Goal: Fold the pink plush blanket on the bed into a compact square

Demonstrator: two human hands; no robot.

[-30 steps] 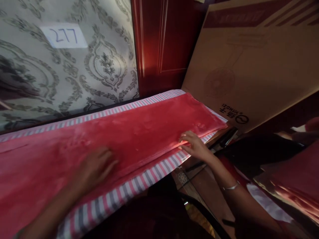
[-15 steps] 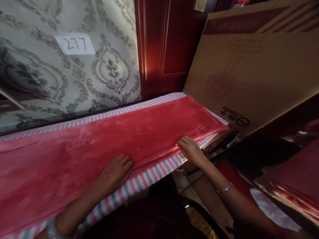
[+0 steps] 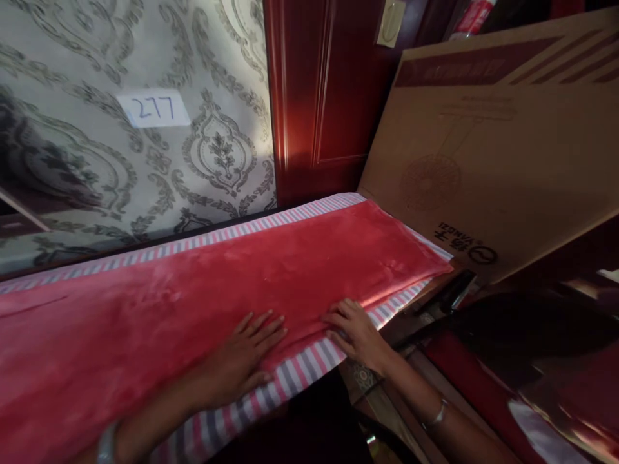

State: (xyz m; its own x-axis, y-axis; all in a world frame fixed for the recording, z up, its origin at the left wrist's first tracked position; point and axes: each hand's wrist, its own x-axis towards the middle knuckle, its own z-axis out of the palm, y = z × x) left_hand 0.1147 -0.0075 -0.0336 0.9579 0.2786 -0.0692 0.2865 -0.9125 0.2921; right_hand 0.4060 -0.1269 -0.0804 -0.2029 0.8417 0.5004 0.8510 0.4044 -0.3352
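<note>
Here, a spread left hand [image 3: 246, 357] and half-curled right hand [image 3: 355, 330] touch red cloth [image 3: 309, 264] beside a cardboard box [image 3: 522, 154].

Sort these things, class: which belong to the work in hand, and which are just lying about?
In the work:
red cloth, under the left hand, touched by the right hand
striped cloth, beneath it

Just about:
cardboard box, beyond the cloths' end
paper marked 277, on the patterned wall

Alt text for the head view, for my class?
A person's left hand spreads on a long, velvety red cloth, right hand curled at its near edge. Beneath is pink, grey and white striped fabric; behind, a brown cardboard box.
</note>
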